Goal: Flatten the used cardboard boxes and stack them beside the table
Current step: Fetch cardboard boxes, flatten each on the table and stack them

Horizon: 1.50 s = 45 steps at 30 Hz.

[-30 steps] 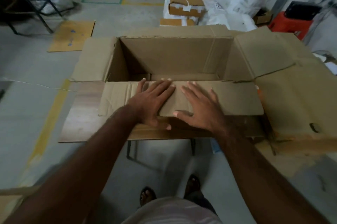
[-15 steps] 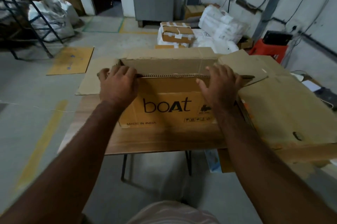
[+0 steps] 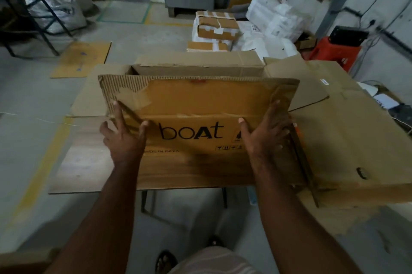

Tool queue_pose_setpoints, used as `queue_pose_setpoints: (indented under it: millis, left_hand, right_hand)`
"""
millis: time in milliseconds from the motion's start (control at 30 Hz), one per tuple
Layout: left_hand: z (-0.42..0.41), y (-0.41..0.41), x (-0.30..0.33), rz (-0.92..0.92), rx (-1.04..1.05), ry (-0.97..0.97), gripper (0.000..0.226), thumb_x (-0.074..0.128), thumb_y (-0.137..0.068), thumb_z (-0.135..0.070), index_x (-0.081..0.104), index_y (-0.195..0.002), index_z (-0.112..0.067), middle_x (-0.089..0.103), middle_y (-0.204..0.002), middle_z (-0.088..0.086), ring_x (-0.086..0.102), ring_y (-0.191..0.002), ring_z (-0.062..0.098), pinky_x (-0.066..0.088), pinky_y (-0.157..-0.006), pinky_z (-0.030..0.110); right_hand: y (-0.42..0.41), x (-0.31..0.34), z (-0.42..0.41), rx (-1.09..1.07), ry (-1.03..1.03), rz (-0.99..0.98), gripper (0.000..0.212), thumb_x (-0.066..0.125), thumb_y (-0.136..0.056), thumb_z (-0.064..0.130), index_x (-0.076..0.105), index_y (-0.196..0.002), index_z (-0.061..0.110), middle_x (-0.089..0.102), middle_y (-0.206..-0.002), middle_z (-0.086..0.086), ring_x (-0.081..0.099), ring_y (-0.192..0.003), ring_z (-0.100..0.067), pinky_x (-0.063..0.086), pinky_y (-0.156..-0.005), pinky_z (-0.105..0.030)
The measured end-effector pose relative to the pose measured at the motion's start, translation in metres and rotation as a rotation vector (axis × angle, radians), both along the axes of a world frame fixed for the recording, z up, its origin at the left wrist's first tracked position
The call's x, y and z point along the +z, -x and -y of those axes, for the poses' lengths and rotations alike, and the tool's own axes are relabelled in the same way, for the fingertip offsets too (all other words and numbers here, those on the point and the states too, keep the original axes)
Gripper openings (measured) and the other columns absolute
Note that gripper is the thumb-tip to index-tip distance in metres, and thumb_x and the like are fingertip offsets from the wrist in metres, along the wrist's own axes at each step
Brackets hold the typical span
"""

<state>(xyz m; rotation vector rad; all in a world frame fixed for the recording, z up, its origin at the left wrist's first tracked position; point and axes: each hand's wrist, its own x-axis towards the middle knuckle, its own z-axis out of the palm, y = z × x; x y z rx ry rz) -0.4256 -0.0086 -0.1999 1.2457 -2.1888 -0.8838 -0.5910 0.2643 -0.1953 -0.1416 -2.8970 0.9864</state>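
Box (image 3: 196,117) upright on surface (image 3: 89,162); left hand (image 3: 124,137), right hand (image 3: 265,137), fingers spread flat against near wall, likely steadying before collapse.

Flattened cardboard (image 3: 347,139) blocks rt; table (image 3: 89,162) left free.

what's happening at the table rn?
A person is breaking down the boAt cardboard box on the wooden table. The left hand and right hand rest spread on its near printed panel, fingers straight. The box is not yet flat; its flaps are splayed open. Another large cardboard piece lies to the right.
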Motion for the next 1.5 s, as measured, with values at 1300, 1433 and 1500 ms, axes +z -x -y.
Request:
queue_pose_setpoints:
  millis: [1300,1433,1500]
  left_hand:
    - [0.097,0.109,0.034,0.639,-0.276,0.1,0.074,0.031,-0.085,-0.088,0.004,-0.15,-0.063,-0.007,-0.169,0.0,0.009,-0.149,0.048,0.02,-0.11,0.075]
    - [0.094,0.103,0.041,0.663,-0.286,0.077,0.073,0.029,-0.087,-0.087,0.003,-0.151,-0.063,-0.011,-0.17,-0.001,0.004,-0.152,0.044,0.014,-0.11,0.076]
    - [0.088,0.104,0.04,0.659,-0.293,0.096,0.073,0.025,-0.091,-0.083,0.004,-0.155,-0.056,-0.011,-0.171,0.004,-0.001,-0.154,0.042,0.007,-0.111,0.077]
  right_hand:
    - [0.137,0.038,0.027,0.322,-0.3,0.301,0.087,0.033,-0.082,0.092,0.007,-0.156,0.056,-0.014,-0.171,-0.003,0.006,-0.153,-0.048,0.022,-0.113,-0.076]
    - [0.124,0.034,0.02,0.328,-0.37,0.282,0.082,0.026,-0.086,0.09,0.004,-0.157,0.056,-0.013,-0.171,-0.004,0.004,-0.153,-0.047,0.021,-0.112,-0.077]
    - [0.119,0.037,0.02,0.318,-0.382,0.25,0.081,0.025,-0.089,0.087,0.005,-0.159,0.052,-0.01,-0.171,-0.006,0.005,-0.154,-0.044,0.018,-0.114,-0.076]
